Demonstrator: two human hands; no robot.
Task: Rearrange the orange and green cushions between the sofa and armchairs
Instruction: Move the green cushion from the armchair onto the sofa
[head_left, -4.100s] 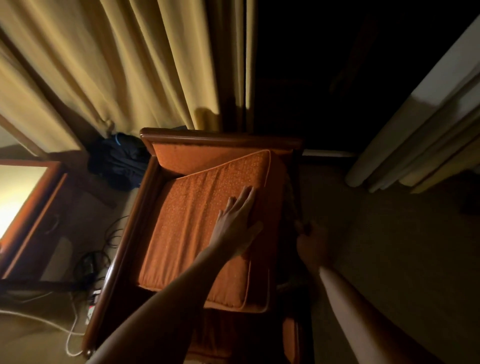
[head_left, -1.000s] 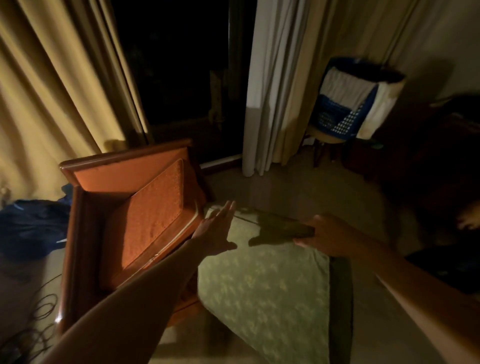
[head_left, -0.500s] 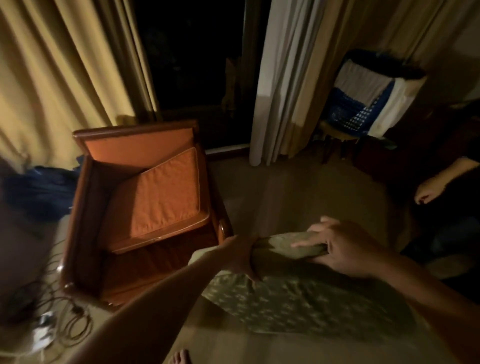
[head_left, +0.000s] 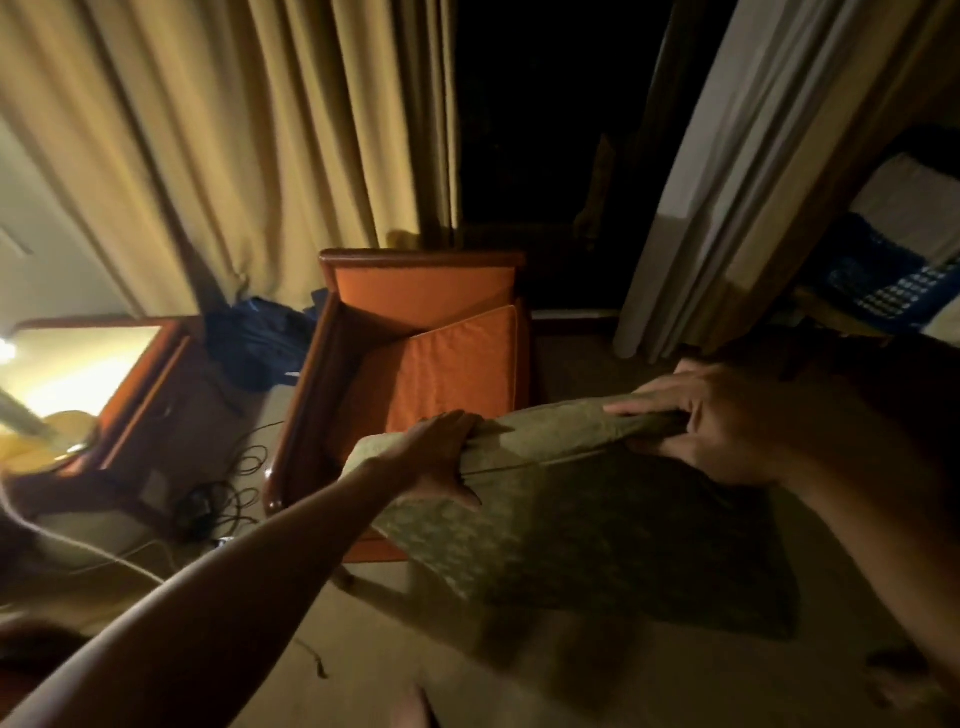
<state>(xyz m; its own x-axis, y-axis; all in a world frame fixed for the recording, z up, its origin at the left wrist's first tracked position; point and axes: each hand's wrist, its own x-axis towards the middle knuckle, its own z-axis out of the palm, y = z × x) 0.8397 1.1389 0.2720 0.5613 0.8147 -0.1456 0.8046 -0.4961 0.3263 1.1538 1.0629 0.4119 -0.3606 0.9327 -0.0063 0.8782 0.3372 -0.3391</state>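
Note:
A large green patterned cushion (head_left: 582, 525) hangs in front of me, held by its top edge. My left hand (head_left: 441, 452) grips the left part of that edge and my right hand (head_left: 711, 421) grips the right part. Behind it stands a wooden armchair (head_left: 306, 415) with orange upholstery. An orange cushion (head_left: 452, 374) lies tilted in the seat, its right side propped up against the right armrest. The green cushion's left corner overlaps the armchair's front.
A wooden side table (head_left: 140, 384) with a bright reflecting top stands left of the armchair, with cables (head_left: 234, 478) on the floor between them. A dark bag (head_left: 254, 338) lies behind. Curtains (head_left: 234, 130) hang at the back; a blue basket (head_left: 883, 270) sits far right.
Both hands have closed on the green cushion's top edge and lifted it up and left toward the armchair. My view has turned left, bringing the side table back in.

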